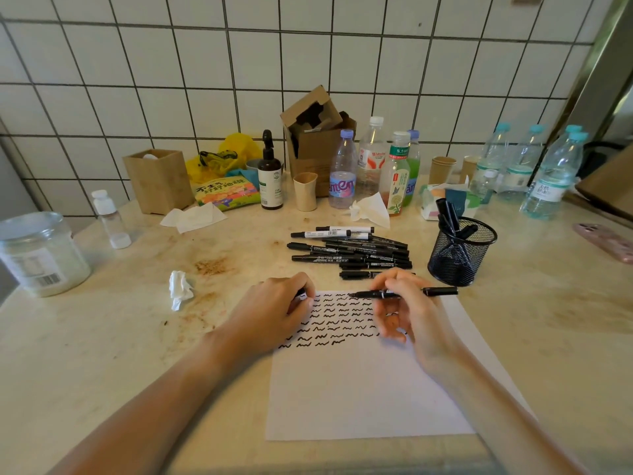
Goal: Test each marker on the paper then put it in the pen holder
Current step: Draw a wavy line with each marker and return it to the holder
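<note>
Two hands are over the white sheet of paper (pixel 370 389) on your beige stained tabletop (pixel 137 337). Your right hand (pixel 407 310) pinches a slim black marker (pixel 404 293) between thumb and fingers, marker lying nearly level, uncapped tip pointing left above the top row of black squiggles (pixel 335 323), back end sticking out to the right. Your left hand (pixel 274 310) is curled around a small black piece, probably the cap (pixel 302 294), mostly hidden by the fingers; knuckles sit at the paper's upper left corner. The squiggles fill the sheet's upper part in rows; the lower part is blank. A pile of black markers (pixel 352 252) lies just beyond the paper, a couple with white barrels at the far edge. The black wire-mesh pen holder (pixel 459 252) stands to the right of the pile, near the paper's upper right corner, with a few black markers upright in it. Crumpled white tissue (pixel 180 287) sits left of the paper. Plastic bottles (pixel 373 162), a brown cardboard box (pixel 315 138) and a clear lidded jar (pixel 37 255) line the back and left by the white tiled wall (pixel 205 63).
</note>
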